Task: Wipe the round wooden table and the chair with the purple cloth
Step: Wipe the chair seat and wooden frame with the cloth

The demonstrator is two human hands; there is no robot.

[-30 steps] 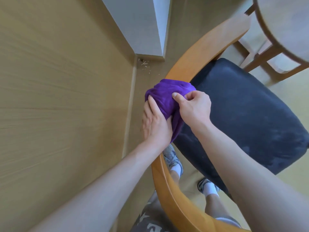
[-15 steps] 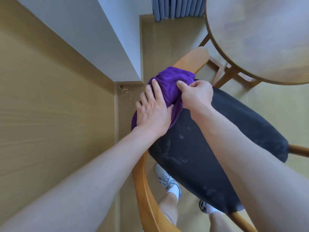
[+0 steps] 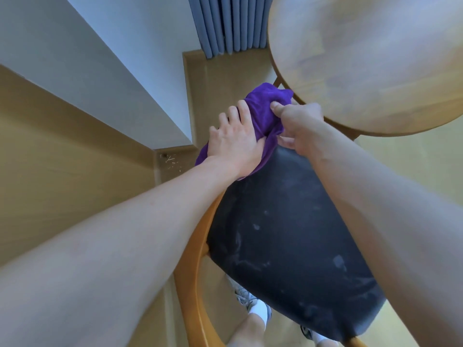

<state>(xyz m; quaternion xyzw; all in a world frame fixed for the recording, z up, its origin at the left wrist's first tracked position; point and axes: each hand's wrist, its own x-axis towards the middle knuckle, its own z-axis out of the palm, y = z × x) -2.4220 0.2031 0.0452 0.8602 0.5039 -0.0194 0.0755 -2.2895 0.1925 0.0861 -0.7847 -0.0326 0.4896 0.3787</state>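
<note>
On the left we see the tan wall and the white wall corner, and they look farther off now than a moment ago, since our view has tipped up. Our left hand has slid along with the purple cloth toward the far end of the chair. The left arm reaches out long and straight. The hand lies flat on the cloth, fingers spread and straight, pressing it down on the wooden rail. The cloth is bunched over the far end of the rail, next to the dark seat, which has pale smudges on it. Our right hand has come along too. Its grip is curled, and the thumb and fingers pinch the cloth from the right side. The right arm comes in from the lower right, over the seat. Up on the right, the round worktop now fills much more of the view, and the cloth sits just under its edge. Gray curtain folds show at the top.
</note>
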